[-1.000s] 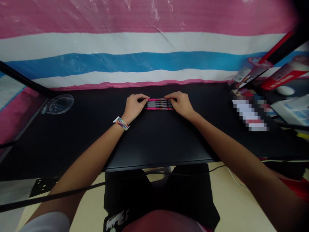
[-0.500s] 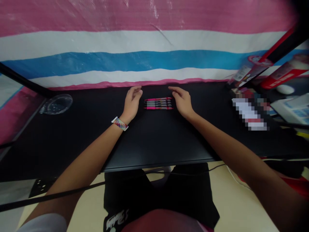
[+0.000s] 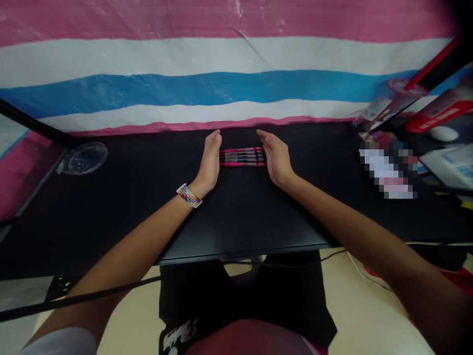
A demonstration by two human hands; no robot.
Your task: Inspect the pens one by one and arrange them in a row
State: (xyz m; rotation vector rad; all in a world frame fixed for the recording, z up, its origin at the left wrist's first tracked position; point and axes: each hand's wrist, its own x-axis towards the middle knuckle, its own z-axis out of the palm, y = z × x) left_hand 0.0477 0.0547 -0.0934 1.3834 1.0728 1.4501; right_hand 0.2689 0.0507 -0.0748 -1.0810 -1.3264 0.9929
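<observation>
Backdrop: striped sheet, pink/white/blue, hung across the top of the frame; below it a black surface (image 3: pixel 111 217) runs the full width.

Upper left, mid-height: clear plastic dish (image 3: pixel 83 158) w/ nothing visible in it, well apart from the hands.

Centre, going left to right: left hand (image 3: pixel 210 161), striped band at the wrist, stands on edge, palm facing right, fingers straight, pressed to the left ends of the pens (image 3: pixel 242 157). Pens = small row of pink & dark barrels lying flat side by side, centre of frame just below the backdrop's bottom stripe. Right hand (image 3: pixel 275 159) mirrors it, palm facing left, flat against the right ends. Neither hand curls round anything; both are flat and unclenched, squeezing the row lengthwise btw the palms.

Step, as I judge it: squaring up the ends so the row sits even. Next move prob. calls for light, equal inward pressure, else a barrel could roll out of line.

Right edge: red boxes (image 3: pixel 436 111) leaning, contents not visible; blurred-out items and a white paper box (image 3: pixel 449 165) nearby, well apart from the pens.
</observation>
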